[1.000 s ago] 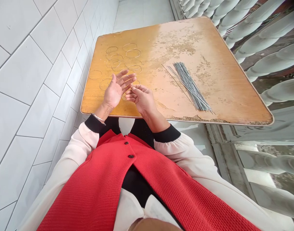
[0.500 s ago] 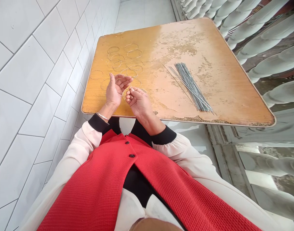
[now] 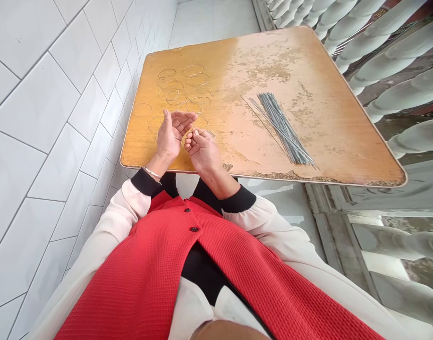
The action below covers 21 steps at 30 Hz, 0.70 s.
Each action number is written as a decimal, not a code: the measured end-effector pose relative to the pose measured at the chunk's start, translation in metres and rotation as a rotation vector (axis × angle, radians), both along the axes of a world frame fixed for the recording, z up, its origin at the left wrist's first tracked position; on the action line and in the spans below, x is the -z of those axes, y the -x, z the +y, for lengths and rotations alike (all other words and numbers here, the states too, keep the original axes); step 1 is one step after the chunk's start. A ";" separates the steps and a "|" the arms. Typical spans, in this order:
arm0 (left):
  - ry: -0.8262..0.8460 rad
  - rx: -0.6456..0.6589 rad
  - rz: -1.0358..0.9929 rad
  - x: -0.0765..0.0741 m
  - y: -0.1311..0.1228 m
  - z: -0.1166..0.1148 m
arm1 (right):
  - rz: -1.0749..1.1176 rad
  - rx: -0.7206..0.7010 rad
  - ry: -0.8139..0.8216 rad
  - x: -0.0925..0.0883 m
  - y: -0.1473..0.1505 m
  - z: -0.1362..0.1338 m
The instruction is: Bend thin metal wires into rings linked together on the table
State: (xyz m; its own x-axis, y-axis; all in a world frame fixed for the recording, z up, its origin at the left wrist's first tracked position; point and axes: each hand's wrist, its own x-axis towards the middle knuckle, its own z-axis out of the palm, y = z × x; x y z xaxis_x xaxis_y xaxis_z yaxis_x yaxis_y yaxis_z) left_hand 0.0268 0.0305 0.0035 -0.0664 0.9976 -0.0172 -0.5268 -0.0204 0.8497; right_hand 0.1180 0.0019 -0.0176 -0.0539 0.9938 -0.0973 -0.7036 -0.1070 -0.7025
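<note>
Head view: thin wire rings (image 3: 198, 73) lie scattered on the left half of the table (image 3: 308, 80), probably light and springy, best pinched by the rim; left hand (image 3: 171, 137) open, palm up; right hand (image 3: 202, 152) curled, any grip on a ring unclear.

Worn on the person's head, the single camera looks forward and steeply down, close over a red knit waistcoat (image 3: 159, 269) at the left hand (image 3: 170, 137) and right hand (image 3: 202, 152) and a worn orange wooden tabletop (image 3: 301, 61), between a white tiled wall (image 3: 49, 141) and a pale stone balustrade (image 3: 389, 56).
</note>
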 end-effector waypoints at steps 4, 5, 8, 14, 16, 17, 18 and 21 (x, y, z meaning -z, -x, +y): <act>0.003 -0.013 -0.009 0.003 0.000 0.001 | 0.027 -0.018 0.026 0.000 0.001 -0.001; 0.002 -0.011 -0.012 0.004 0.001 0.001 | 0.033 -0.018 0.028 0.000 0.001 -0.001; 0.001 -0.015 -0.016 0.006 0.001 0.003 | 0.025 -0.024 0.016 0.003 0.001 0.001; 0.037 0.003 0.028 0.002 0.001 0.000 | -0.024 -0.032 0.024 0.009 0.000 0.006; 0.008 0.044 0.025 -0.002 0.004 -0.002 | -0.025 -0.012 0.046 0.006 -0.002 0.007; -0.010 0.063 0.020 -0.003 0.006 -0.002 | -0.030 -0.003 0.054 0.004 -0.004 0.007; -0.024 0.076 0.019 -0.004 0.008 -0.003 | -0.039 0.005 0.058 0.001 -0.006 0.007; -0.018 0.098 0.079 -0.006 0.014 -0.005 | -0.088 0.012 0.070 -0.006 -0.012 0.009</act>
State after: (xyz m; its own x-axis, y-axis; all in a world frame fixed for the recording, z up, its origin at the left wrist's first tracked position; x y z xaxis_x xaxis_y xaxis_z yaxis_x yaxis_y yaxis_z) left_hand 0.0131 0.0254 0.0091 0.0305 0.9995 0.0018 -0.4588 0.0124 0.8884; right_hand 0.1296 0.0109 -0.0115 -0.0300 0.9849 -0.1704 -0.6410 -0.1497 -0.7528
